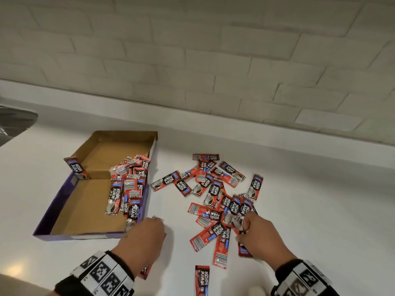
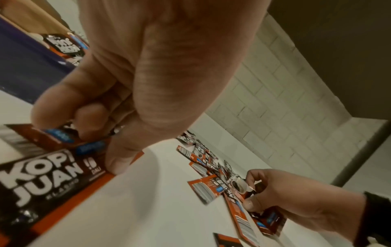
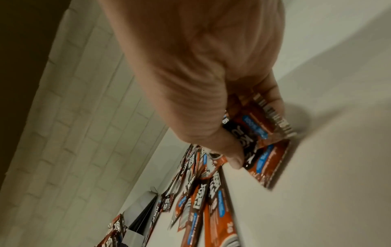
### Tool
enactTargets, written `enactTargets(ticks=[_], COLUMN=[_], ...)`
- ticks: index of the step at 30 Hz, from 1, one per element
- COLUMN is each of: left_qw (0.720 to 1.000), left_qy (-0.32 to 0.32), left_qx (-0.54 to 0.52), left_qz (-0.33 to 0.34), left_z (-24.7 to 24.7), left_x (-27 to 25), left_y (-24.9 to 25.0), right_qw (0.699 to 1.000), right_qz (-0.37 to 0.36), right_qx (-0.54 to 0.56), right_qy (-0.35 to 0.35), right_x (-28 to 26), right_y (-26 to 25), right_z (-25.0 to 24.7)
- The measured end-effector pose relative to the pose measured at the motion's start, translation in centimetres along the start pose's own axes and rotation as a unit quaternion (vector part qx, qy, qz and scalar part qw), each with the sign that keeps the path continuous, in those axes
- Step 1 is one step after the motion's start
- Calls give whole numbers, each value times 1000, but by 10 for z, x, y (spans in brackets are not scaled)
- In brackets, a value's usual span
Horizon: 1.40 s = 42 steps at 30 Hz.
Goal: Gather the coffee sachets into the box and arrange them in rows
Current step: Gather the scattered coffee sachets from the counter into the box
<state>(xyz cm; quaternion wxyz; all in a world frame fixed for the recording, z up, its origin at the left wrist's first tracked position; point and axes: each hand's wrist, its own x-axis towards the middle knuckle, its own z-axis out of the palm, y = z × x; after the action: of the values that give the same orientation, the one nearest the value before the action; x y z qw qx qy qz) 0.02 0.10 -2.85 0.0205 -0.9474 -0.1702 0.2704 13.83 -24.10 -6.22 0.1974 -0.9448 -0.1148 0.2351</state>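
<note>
A flat purple box point(image 1: 74, 237) with a brown cardboard floor lies at the left. Several red-and-black coffee sachets point(image 1: 128, 189) are heaped along its right side, and one sachet point(image 1: 75, 167) leans on its left wall. A loose pile of sachets point(image 1: 213, 189) is scattered on the white counter to the right. My left hand point(image 1: 149, 225) hovers by the box's front right corner and pinches a few sachets point(image 2: 52, 167) between thumb and curled fingers point(image 2: 84, 130). My right hand point(image 1: 243, 227) grips several sachets point(image 3: 264, 133) at the pile's near edge.
A single sachet point(image 1: 202, 280) lies near the counter's front edge between my wrists. A white brick wall point(image 1: 213, 60) runs behind the counter. A grey metallic object point(image 1: 15, 122) sits at the far left.
</note>
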Motion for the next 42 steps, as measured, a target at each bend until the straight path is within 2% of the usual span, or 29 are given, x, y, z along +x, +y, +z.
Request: enactTargets(ticks=[4, 6, 9, 11, 14, 20, 25, 28, 31, 35, 37, 42], left_qw=[999, 998, 997, 997, 995, 976, 980, 981, 983, 972, 969, 978], left_qy=[16, 5, -17, -29, -25, 80, 50, 47, 48, -15, -27, -27], left_qx=[-14, -49, -39, -40, -37, -101, -50, -26, -49, -122, -100, -95], left_qz=[28, 34, 59, 63, 94, 176, 187, 187, 168, 199, 222, 184], left_z=[4, 6, 8, 7, -4, -50, -60, -58, -65, -75, -70, -51], left_x=[-2, -6, -8, -7, -3, 38, 68, 77, 76, 64, 57, 44], left_y=[4, 5, 9, 12, 19, 58, 83, 83, 79, 81, 87, 98], right_qw=[999, 997, 998, 995, 970, 944, 950, 966, 976, 970, 963, 949], right_qz=[-28, -36, -57, -93, -148, -177, -165, -154, -153, -193, -210, -228], right_qx=[41, 54, 28, -21, -180, -263, -249, -192, -148, -142, -160, -215], right_qy=[21, 33, 24, -19, -71, -91, -89, -82, -54, -49, -48, -40], right_x=[-3, 4, 21, 32, 50, 58, 50, 41, 37, 45, 51, 48], right_y=[9, 13, 17, 16, 19, 17, 22, 24, 22, 12, 6, -13], right_z=[-16, -28, -47, -54, -56, -62, -66, -72, -75, -55, -40, -30])
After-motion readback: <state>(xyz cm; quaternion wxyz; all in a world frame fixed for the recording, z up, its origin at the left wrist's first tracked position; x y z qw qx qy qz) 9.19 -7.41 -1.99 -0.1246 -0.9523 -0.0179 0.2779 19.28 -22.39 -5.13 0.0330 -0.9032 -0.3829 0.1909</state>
